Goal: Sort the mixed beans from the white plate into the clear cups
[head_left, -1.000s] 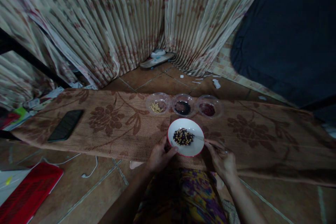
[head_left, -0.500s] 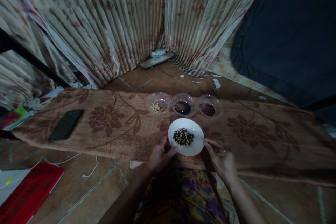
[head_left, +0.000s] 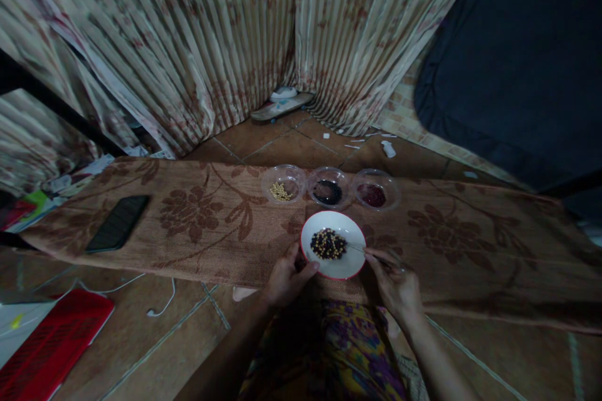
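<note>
My left hand grips the near left rim of a white plate with a red edge, thumb on top and fingers at the side. In the plate lies a mixed heap of beans, dark and pale yellow. My right hand is closed around thin metal tweezers, whose tips reach over the plate to the heap's right side. Just behind the plate stand three clear plastic bowls in a row: one with yellow beans, one with black beans, one with dark red beans.
A brown flowered cloth covers the long, narrow table. A black phone lies at its left. On the tiled floor are a red basket, a white cable, a skateboard and white scraps. Striped curtains hang behind.
Almost nothing differs. Both hands keep their places at the plate, and the tweezers' tips stay beside the bean heap with at most a slight shift.
</note>
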A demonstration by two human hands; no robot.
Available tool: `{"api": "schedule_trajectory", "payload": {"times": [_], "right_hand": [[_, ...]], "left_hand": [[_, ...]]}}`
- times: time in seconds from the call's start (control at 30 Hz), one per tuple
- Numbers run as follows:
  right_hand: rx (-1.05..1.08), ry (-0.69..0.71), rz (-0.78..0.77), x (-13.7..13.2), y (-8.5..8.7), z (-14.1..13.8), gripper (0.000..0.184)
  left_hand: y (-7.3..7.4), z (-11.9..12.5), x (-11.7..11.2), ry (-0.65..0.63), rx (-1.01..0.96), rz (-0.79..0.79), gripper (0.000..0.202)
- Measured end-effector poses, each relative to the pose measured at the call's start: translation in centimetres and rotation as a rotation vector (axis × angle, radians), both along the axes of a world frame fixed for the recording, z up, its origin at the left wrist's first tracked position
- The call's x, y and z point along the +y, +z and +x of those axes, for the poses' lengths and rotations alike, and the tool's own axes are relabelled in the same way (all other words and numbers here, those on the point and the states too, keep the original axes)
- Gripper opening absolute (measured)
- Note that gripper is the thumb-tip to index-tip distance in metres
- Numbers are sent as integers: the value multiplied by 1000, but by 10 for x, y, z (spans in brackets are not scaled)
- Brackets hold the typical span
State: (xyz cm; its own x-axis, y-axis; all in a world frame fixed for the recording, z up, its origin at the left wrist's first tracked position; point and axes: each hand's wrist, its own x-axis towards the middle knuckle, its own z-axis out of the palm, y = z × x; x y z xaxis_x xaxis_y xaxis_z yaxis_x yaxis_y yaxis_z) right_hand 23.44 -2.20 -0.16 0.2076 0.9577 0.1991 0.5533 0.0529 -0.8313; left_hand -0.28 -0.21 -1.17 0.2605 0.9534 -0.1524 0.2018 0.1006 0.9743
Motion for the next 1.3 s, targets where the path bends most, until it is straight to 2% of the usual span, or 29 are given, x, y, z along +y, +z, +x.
{"api": "schedule_trajectory", "payload": {"times": [0.37, 0.63, 0.8, 1.03, 1.3], "right_hand": [[26, 29, -30, -1, 7, -3, 28], [-54, 86, -30, 3, 7, -9, 30], [-49, 45, 24, 2, 7, -8, 31], [-46, -26, -56, -2, 5, -3, 31], [-23, -1, -36, 0, 5, -4, 30]], "left_hand": [[-4, -3, 0, -5, 59, 6, 51], [0, 1, 0, -25, -42, 34, 49], [-5, -2, -1, -17, 59, 22, 52], [-7, -2, -1, -27, 55, 14, 55], [-10, -3, 0, -34, 97, 24, 57]]}}
